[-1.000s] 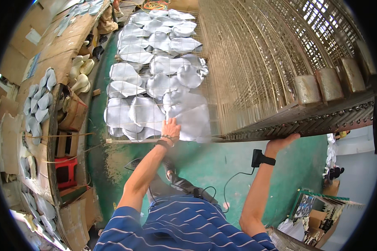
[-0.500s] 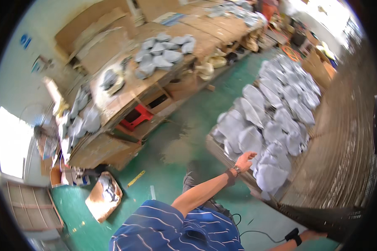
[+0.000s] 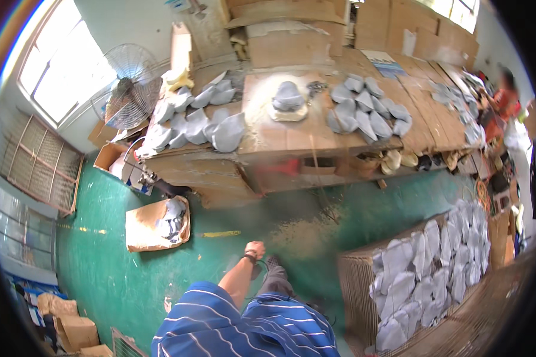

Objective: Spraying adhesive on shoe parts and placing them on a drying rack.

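Note:
My left hand [image 3: 255, 250] hangs in front of my body above the green floor, a dark band round its wrist. Its fingers look curled in, and I see nothing in them. My right hand is out of view. Ahead, a cardboard-topped workbench [image 3: 268, 134] carries grey curved fabric-like pieces in two groups, one on the left [image 3: 226, 132] and one on the right [image 3: 363, 104]. Between them, a grey cap-shaped piece [image 3: 288, 97] sits on a pale round base [image 3: 287, 113]. At right, many similar grey pieces [image 3: 426, 262] cover a stack of cardboard sheets [image 3: 358, 297].
An open paper sack [image 3: 146, 229] with grey pieces inside lies on the floor at left. A caged fan [image 3: 126, 89] stands by the window, near an open carton [image 3: 116, 166]. A person in orange [image 3: 506, 104] is at the bench's far right end.
My view has swung left, from the cardboard stack toward the bench and fan. My left hand has left the grey pieces on the stack; its fingers have curled. My right hand has gone out of view.

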Action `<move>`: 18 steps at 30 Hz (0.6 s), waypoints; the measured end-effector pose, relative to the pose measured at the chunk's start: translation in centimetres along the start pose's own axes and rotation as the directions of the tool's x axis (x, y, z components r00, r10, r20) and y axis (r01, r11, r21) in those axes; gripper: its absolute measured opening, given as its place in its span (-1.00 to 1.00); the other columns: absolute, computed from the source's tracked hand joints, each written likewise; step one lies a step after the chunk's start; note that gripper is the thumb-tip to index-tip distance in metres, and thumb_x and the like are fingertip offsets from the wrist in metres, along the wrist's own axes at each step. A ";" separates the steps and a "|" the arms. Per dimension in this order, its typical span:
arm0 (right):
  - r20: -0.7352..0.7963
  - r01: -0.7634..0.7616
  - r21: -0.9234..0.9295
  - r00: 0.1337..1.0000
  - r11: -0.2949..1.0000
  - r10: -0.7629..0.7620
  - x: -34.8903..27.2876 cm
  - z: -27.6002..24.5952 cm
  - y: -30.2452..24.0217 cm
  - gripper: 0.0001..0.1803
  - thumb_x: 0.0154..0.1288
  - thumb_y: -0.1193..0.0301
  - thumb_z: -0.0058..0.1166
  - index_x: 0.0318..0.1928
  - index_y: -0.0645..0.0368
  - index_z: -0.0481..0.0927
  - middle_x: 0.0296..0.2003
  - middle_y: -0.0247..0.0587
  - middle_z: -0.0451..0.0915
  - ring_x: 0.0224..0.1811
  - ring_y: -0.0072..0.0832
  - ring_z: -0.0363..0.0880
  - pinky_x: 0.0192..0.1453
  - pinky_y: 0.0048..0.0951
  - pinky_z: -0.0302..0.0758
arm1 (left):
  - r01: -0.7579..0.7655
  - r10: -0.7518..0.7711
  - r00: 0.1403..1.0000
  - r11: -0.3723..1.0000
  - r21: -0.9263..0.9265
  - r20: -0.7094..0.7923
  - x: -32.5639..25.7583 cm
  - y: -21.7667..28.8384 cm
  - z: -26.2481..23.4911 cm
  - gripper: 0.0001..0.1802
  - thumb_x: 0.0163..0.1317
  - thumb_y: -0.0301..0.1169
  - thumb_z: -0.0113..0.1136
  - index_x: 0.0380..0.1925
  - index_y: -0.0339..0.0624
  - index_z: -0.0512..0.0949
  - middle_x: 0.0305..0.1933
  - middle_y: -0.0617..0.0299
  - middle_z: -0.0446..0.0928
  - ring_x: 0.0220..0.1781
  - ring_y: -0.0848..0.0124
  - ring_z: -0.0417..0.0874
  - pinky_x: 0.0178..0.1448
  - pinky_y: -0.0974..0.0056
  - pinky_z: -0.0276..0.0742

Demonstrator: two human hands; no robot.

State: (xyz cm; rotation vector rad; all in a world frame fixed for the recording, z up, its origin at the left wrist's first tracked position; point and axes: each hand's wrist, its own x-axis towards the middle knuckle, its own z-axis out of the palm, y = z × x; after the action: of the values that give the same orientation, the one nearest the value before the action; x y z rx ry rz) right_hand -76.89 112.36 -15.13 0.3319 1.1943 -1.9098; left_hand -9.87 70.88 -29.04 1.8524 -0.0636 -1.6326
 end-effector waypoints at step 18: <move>0.405 0.672 -0.711 0.631 -0.205 0.662 3.2 55.0 36.3 -0.73 0.30 0.28 0.18 -0.17 0.27 0.64 -0.41 -0.21 0.69 -0.43 -0.53 0.66 -0.32 -0.45 0.59 | -0.144 0.132 0.988 0.640 -0.754 -0.077 -4.0 2.4 -25.5 -0.55 0.32 -0.42 0.20 0.22 -0.14 0.46 0.08 0.05 0.58 0.09 0.03 0.62 0.12 -0.14 0.55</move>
State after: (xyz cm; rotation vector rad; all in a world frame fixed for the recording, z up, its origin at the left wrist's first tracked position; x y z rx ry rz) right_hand -40.23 57.64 -11.21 -1.4395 1.5296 -0.0987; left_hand 13.07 81.87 -24.23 1.1548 0.4260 -1.2422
